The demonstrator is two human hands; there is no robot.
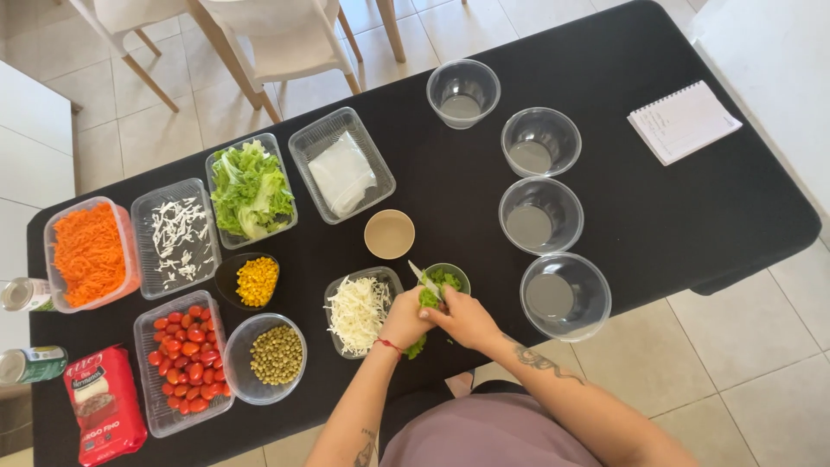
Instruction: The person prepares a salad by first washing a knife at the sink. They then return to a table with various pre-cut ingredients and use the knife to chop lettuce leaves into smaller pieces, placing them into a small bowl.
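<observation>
At the near edge of the black table (605, 173), the person's left hand (405, 318) was curled around a bunch of green lettuce (428, 299), fingers closed on the leaves and pinning them down. The right hand (467, 318) was wrapped around the handle of a small knife (424, 278), its pale blade angled up and left over the leaves. Just behind the blade stood a small bowl of chopped lettuce (448, 278), touching or nearly touching the bunch; I could not tell which. A few green scraps lay on the table below the hands.

The lettuce looked light, soft and springy, likely to crush and slide under the blade, so the sensible hold was a firm bunching grip close to the cut with fingertips tucked back. The knife looked light and stiff, best held at its handle.

Just left of the hands sat a clear tray of shredded white cheese (359, 313), and a small tan bowl (389, 233) lay beyond. 4 empty clear bowls (565, 296) ran up the right side. Farther left were trays of lettuce leaves (251, 188), grated carrot (86, 252) and cherry tomatoes (183, 356), plus bowls of corn (256, 281) and peas (275, 355).
</observation>
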